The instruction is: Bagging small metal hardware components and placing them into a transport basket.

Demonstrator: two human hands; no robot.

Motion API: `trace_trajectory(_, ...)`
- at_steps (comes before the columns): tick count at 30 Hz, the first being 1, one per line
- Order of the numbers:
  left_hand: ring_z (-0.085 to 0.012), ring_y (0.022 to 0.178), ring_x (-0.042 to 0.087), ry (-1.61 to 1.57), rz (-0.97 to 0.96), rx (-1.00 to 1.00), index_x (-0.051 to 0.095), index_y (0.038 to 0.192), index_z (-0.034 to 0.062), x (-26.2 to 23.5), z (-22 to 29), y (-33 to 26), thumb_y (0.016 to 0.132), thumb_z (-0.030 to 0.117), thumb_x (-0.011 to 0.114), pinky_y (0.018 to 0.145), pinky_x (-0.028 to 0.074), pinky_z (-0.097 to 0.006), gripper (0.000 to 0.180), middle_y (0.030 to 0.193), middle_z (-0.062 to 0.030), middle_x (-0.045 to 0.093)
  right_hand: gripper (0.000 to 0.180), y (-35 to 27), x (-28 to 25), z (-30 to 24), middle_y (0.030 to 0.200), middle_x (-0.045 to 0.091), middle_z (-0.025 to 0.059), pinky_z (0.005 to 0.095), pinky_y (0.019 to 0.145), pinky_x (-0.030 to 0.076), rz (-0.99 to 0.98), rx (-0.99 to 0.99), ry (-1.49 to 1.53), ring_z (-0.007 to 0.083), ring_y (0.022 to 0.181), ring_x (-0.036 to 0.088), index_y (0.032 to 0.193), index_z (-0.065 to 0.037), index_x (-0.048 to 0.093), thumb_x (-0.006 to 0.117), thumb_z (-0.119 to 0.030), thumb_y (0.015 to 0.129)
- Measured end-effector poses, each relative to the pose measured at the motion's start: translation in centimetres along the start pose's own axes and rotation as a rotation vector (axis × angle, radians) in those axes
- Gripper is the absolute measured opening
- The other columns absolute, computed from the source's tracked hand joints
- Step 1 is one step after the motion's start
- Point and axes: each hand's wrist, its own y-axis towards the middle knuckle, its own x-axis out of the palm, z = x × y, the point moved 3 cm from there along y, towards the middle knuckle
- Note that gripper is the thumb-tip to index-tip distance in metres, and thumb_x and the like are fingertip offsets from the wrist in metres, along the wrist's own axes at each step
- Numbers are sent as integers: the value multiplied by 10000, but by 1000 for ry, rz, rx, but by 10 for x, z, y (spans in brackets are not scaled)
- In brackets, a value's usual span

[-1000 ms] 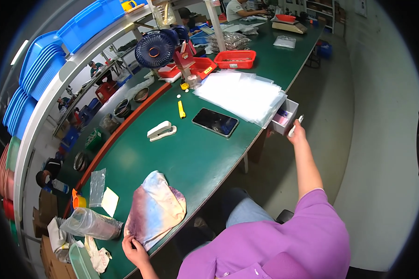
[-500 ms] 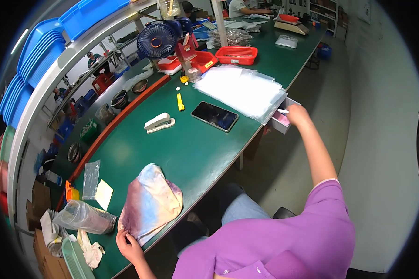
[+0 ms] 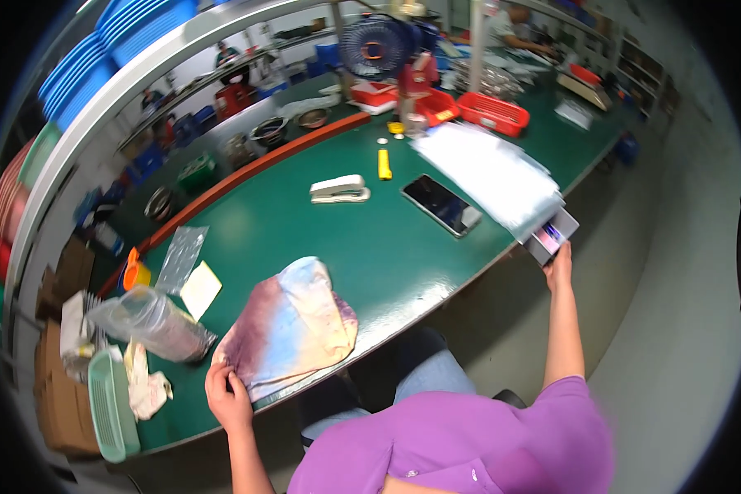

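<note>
A tie-dyed cloth [image 3: 296, 321] in purple, blue and cream lies at the table's near edge, looking like a folded garment or bag. My left hand [image 3: 229, 397] pinches its lower left corner between thumb and curled fingers. Out to the right, my right hand [image 3: 559, 267] touches the front of a small grey drawer [image 3: 570, 222] that sticks out under the table's edge. Pink and dark items [image 3: 549, 236] show inside it. The drawer's front hides part of my right fingers. Beside it lies a stack of clear plastic sheets [image 3: 490, 177].
On the green table [image 3: 387, 272] are a white stapler [image 3: 339, 188], a phone [image 3: 441, 204], a yellow cutter [image 3: 384, 164] and a red basket [image 3: 492, 114]. At left stand a clear plastic container [image 3: 169, 325], an orange tape dispenser [image 3: 134, 270] and a green basket [image 3: 111, 407]. A fan [image 3: 375, 49] stands behind.
My right hand has moved from above the drawer to its front, and the white pen-like thing it held no longer shows. My left hand stays at the cloth's corner. The whole view has shifted.
</note>
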Motion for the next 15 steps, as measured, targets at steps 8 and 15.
trace_trajectory(8, -296, 912, 523, -60, -23, -8, 558, 769, 0, 4, 5, 3, 715, 15, 524, 797, 413, -364, 66, 928, -125, 563, 469, 36, 52, 15, 1071, 501, 17, 300, 568, 455, -58, -23, 21, 164, 843, 534, 1299, -235, 263, 403, -385, 877)
trace_trajectory(15, -300, 943, 519, -28, 3, -20, 557, 766, -2, -4, 7, 4, 707, 10, 530, 802, 412, -372, 67, 933, -125, 559, 251, 12, 40, -55, 977, 554, 108, 259, 762, 425, 519, -784, -201, 162, 853, 527, 1065, 14, 511, 504, -71, 828)
